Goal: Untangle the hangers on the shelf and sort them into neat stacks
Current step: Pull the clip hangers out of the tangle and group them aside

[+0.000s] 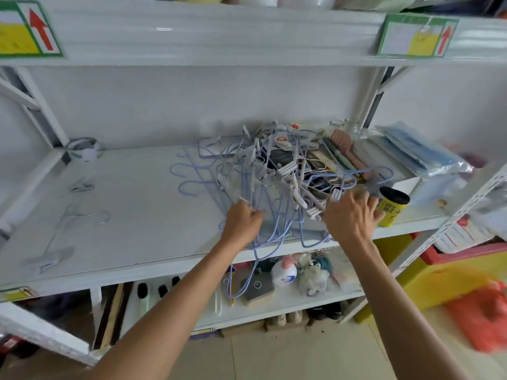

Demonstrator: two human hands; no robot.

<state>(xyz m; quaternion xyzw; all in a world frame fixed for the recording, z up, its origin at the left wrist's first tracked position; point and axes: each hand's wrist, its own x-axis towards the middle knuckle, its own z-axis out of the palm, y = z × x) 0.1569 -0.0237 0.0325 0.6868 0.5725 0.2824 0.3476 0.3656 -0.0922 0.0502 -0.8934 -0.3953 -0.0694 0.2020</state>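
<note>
We see the tangle of hangers [274, 176] heaped on the middle shelf [123, 204], right of its centre, a knot of pale blue wire hangers mixed with white clip hangers. Its blue hooks stick out to the left, and its near side reaches the shelf's front edge, where a few blue loops [241, 272] droop over the edge toward the shelf below.

The left hand [242, 222] is at the near left corner of the tangle. Its fingers are curled tight round a bunch of blue wires, gripping them just above the front edge.

The right hand [349, 215] is at the near right side of the heap, with its fingers straight and fanned out. The fingertips reach the white clips [310, 207] and lie just beside a yellow canister with a black top [392, 204]. We cannot tell whether they press on anything.

The heap lies between the two hands and beyond them.

Well apart on the left of the same shelf lies a single white clip hanger [59, 237] with a metal hook. A loose clip [82, 185] and a roll of tape [83, 150] lie further back. Behind the heap to the right we see a pink hairbrush [347, 149] and clear plastic packets [419, 152].
</note>
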